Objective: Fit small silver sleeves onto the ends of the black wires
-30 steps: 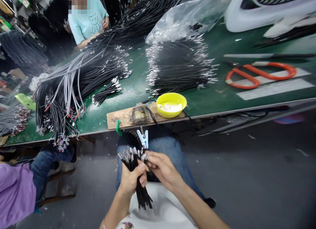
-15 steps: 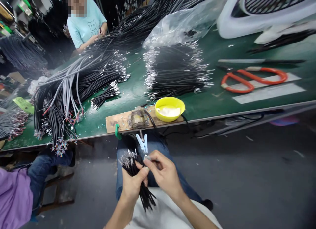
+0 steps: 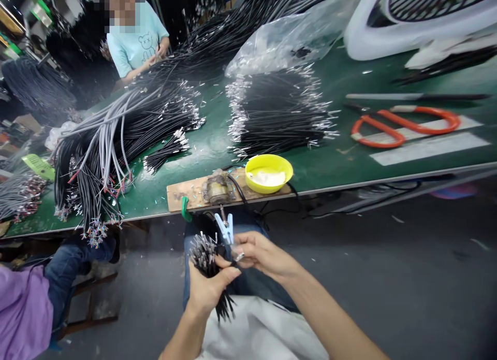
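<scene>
Thin black cables with silvery tips [image 3: 205, 254]: bunched within the left hand.
Left hand [image 3: 209, 288]: closed around their middles.
Right hand [image 3: 266, 256]: fingertips nearly together at a small blurred silvery piece [image 3: 237, 255]; cannot tell whether gripped.
Pale-blue plastic clip [image 3: 225, 228]: just beyond the right hand's fingertips.
Handling: likely light, bendy, tips fragile; hold the sheaths [image 3: 224, 307].

Looking at a long green-topped, pale-edged workbench [image 3: 330, 160] running at a slant right across the room, with a soft glare on its surface and shadow underneath. Got a smooth, dull gray floor [image 3: 388, 287] below, kinda littered with tiny pale scraps [image 3: 397, 219], plus a dark wooden seat frame [image 3: 92, 321] with rungs over at the lower left. Fades into a pretty murky backdrop [image 3: 171, 8] toward the top, too dark in places to make out much, with a bright yellowish strip [image 3: 10, 15] up in the left corner.
</scene>
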`<action>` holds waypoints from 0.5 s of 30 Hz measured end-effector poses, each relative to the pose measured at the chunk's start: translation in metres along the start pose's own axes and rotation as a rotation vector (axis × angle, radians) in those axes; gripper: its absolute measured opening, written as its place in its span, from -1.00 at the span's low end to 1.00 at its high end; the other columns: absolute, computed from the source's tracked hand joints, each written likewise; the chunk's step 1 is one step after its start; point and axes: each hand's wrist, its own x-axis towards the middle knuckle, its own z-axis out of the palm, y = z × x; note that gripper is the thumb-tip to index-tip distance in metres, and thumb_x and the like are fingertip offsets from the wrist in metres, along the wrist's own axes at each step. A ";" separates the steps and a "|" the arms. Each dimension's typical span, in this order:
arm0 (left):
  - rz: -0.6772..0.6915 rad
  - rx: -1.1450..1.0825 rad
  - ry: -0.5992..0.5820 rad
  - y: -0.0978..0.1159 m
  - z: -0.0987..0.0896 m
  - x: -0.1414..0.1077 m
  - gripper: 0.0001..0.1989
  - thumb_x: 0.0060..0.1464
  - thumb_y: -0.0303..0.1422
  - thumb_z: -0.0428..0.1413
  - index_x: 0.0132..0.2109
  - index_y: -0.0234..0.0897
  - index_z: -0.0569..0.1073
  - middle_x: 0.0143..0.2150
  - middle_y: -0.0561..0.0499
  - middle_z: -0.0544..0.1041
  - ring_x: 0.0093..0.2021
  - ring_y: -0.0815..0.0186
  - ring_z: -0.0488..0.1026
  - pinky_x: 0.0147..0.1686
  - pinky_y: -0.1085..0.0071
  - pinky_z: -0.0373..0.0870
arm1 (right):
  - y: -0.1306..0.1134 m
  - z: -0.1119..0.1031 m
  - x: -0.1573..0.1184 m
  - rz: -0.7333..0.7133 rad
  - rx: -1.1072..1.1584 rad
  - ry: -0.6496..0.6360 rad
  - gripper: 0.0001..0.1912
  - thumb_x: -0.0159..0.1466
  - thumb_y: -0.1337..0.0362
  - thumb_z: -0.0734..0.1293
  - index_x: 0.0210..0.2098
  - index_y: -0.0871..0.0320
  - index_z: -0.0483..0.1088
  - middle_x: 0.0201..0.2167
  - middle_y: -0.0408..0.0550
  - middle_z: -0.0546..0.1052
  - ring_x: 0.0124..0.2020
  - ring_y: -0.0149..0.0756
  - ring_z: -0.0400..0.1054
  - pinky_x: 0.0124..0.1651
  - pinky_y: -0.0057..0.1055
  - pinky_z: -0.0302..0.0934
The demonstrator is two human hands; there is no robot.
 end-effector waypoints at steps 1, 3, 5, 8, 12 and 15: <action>0.009 0.003 0.028 0.003 0.001 -0.002 -0.80 -0.45 -0.47 0.32 -0.66 -0.30 0.41 -0.67 0.09 0.40 -0.63 0.39 0.31 -0.57 0.45 0.32 | -0.004 -0.001 0.004 -0.025 0.008 0.023 -0.62 -0.18 0.13 0.51 -0.74 0.21 0.27 -0.81 -0.34 0.09 -0.73 -0.59 -0.16 -0.66 -0.53 -0.24; -0.013 0.003 0.067 0.009 0.002 -0.005 -0.82 -0.45 -0.50 0.31 -0.66 -0.29 0.43 -0.61 0.08 0.44 -0.55 0.35 0.36 -0.46 0.41 0.36 | -0.012 -0.001 0.011 -0.083 0.026 0.064 -0.61 -0.14 0.08 0.49 -0.74 0.20 0.28 -0.79 -0.32 0.14 -0.71 -0.57 -0.09 -0.64 -0.54 -0.12; -0.049 0.009 0.080 0.014 0.002 -0.007 -0.83 -0.42 -0.51 0.30 -0.64 -0.28 0.43 -0.58 0.08 0.44 -0.52 0.35 0.36 -0.41 0.41 0.36 | -0.016 0.005 0.017 -0.120 0.040 0.077 -0.60 -0.11 -0.01 0.46 -0.69 0.20 0.35 -0.73 -0.26 0.26 -0.66 -0.53 0.05 -0.55 -0.52 0.04; -0.028 0.006 0.085 0.017 0.001 -0.005 -0.82 -0.39 -0.50 0.31 -0.63 -0.29 0.42 -0.55 0.08 0.45 -0.49 0.36 0.36 -0.39 0.42 0.35 | -0.016 0.015 0.024 -0.142 0.054 0.086 -0.56 -0.14 -0.09 0.44 -0.62 0.20 0.44 -0.70 -0.18 0.37 -0.59 -0.44 0.21 -0.46 -0.47 0.15; 0.032 0.005 0.091 0.014 0.001 0.003 -0.77 -0.42 -0.45 0.34 -0.63 -0.31 0.39 -0.62 0.09 0.41 -0.57 0.39 0.33 -0.48 0.44 0.33 | -0.012 0.022 0.028 -0.194 0.068 0.122 -0.59 -0.15 -0.07 0.46 -0.66 0.19 0.45 -0.72 -0.17 0.39 -0.61 -0.42 0.23 -0.52 -0.49 0.13; 0.047 0.017 0.045 0.011 0.003 0.007 -0.71 -0.41 -0.38 0.34 -0.69 -0.32 0.34 -0.73 0.15 0.30 -0.68 0.46 0.22 -0.62 0.49 0.25 | -0.012 0.021 0.029 -0.218 0.067 0.127 -0.60 -0.14 -0.06 0.46 -0.66 0.18 0.45 -0.70 -0.16 0.40 -0.61 -0.41 0.25 -0.54 -0.48 0.12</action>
